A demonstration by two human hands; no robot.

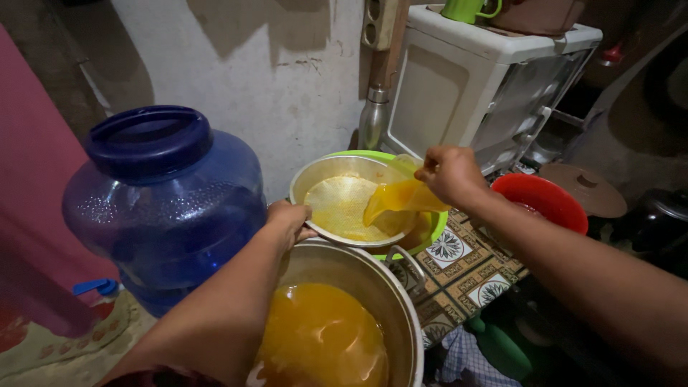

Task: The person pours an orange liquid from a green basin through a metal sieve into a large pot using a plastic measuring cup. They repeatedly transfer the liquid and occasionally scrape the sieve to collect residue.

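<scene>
My right hand (451,173) grips a tilted clear plastic jug (401,197) full of orange-yellow liquid, its lip hanging over a round metal strainer (342,208). The strainer lies in a metal basin (324,170) that rests inside a green bowl (434,231). My left hand (288,222) holds the basin's near-left rim. Below both, a large steel pot (373,276) stands part filled with the same orange liquid (322,337).
A big blue water jug (165,208) with a tap stands at the left. At the right are a red bowl (541,201), a brown lid (588,188) and a white oven (487,79) with a green cup (466,8) on top. A steel flask (373,118) leans by the wall.
</scene>
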